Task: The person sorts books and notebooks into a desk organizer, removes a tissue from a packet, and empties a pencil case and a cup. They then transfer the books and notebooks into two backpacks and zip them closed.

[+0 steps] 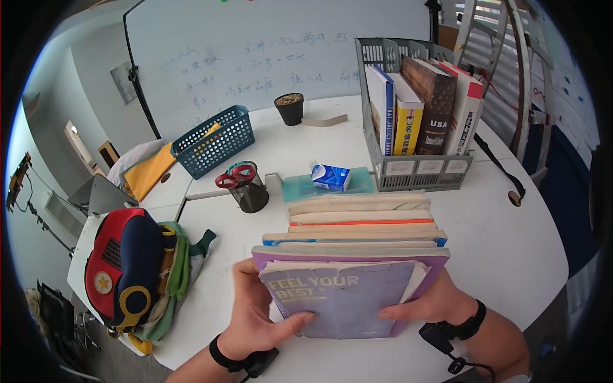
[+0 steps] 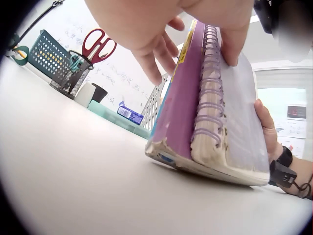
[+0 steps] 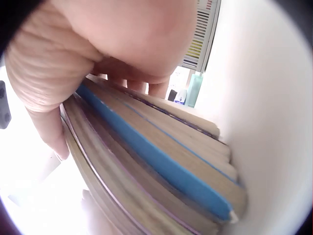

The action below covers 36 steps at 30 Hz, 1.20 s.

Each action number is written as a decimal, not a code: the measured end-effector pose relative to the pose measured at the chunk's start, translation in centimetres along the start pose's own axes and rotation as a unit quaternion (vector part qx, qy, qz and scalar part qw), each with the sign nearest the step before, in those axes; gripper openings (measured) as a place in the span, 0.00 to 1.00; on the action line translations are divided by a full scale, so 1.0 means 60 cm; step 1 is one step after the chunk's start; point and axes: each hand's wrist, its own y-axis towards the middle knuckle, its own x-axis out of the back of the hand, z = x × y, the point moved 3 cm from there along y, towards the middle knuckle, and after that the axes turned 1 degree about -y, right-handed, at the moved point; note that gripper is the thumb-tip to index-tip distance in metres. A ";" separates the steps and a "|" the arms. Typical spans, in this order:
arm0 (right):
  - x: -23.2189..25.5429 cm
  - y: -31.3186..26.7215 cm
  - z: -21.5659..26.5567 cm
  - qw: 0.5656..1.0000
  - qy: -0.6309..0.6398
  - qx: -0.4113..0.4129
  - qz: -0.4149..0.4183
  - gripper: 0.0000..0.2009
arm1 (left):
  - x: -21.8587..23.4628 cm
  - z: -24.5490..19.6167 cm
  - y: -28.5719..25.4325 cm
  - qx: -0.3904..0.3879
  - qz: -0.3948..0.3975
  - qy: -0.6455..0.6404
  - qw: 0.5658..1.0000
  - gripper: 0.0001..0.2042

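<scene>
A row of books (image 1: 364, 228) stands upright on the white table between both hands. Frontmost is a worn lilac spiral notebook (image 1: 348, 303) reading "FEEL YOUR BEST", its coil (image 2: 211, 88) along the left side. Right behind it comes a purple book (image 2: 183, 110). My left hand (image 1: 255, 316) grips the left side, thumb on the notebook's cover and fingers beside the purple book. The right hand (image 1: 440, 299) grips the opposite side, thumb on the front and fingers reaching along the page edges. A blue-covered book (image 3: 156, 154) shows mid-row in the right wrist view.
A grey file rack (image 1: 418, 179) with several upright books stands behind right. Behind the row, a blue-and-white pack (image 1: 331, 177) lies on a teal case (image 1: 294, 189). Left are a mesh cup (image 1: 250, 196) with scissors, a teal basket (image 1: 214, 143) and a red-and-navy backpack (image 1: 131, 268).
</scene>
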 end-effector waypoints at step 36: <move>0.025 -0.042 -0.084 0.991 0.094 -0.080 0.060 0.49 | 0.025 0.012 -0.011 0.187 0.041 -0.179 0.965 0.24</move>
